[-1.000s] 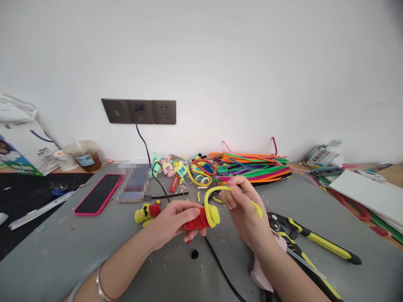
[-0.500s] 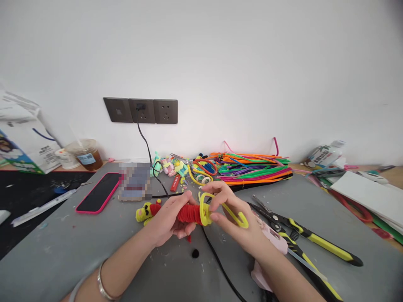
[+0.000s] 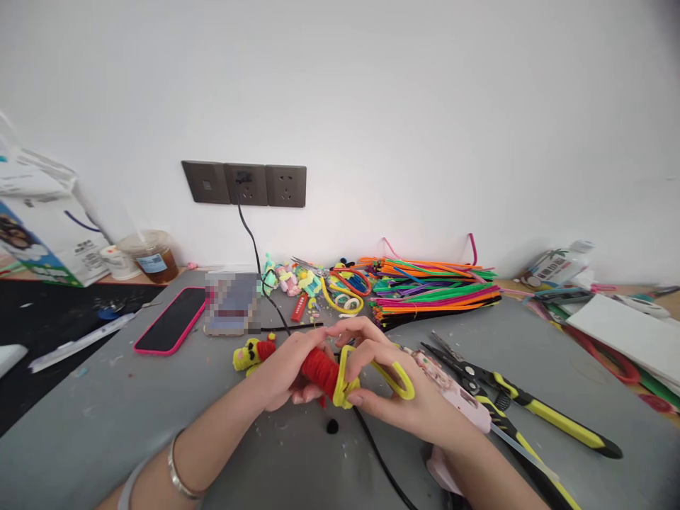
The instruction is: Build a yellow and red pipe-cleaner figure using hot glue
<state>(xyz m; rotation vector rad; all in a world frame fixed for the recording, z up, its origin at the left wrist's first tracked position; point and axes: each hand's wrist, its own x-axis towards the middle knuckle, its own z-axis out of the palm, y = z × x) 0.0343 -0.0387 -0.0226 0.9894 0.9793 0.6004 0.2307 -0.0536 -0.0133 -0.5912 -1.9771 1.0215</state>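
My left hand (image 3: 284,368) is closed around a red pipe-cleaner coil (image 3: 320,367) just above the grey table (image 3: 159,425). My right hand (image 3: 387,393) pinches a yellow pipe cleaner (image 3: 372,375) that is wound round the coil's right end and loops out over my fingers. A small yellow and red pipe-cleaner figure (image 3: 249,353) lies just left of my left hand. A black cable (image 3: 375,453) runs under both hands.
A pile of coloured pipe cleaners (image 3: 433,289) lies at the back, with small craft figures (image 3: 297,282) to its left. Yellow-handled pliers (image 3: 531,411) and a pink object (image 3: 457,397) lie to the right, a pink-cased phone (image 3: 171,319) to the left, a drink cup (image 3: 151,256) beyond.
My right hand has come down from in front of the coil to its right end, carrying the yellow pipe cleaner round it. Both hands sit slightly lower and closer together.
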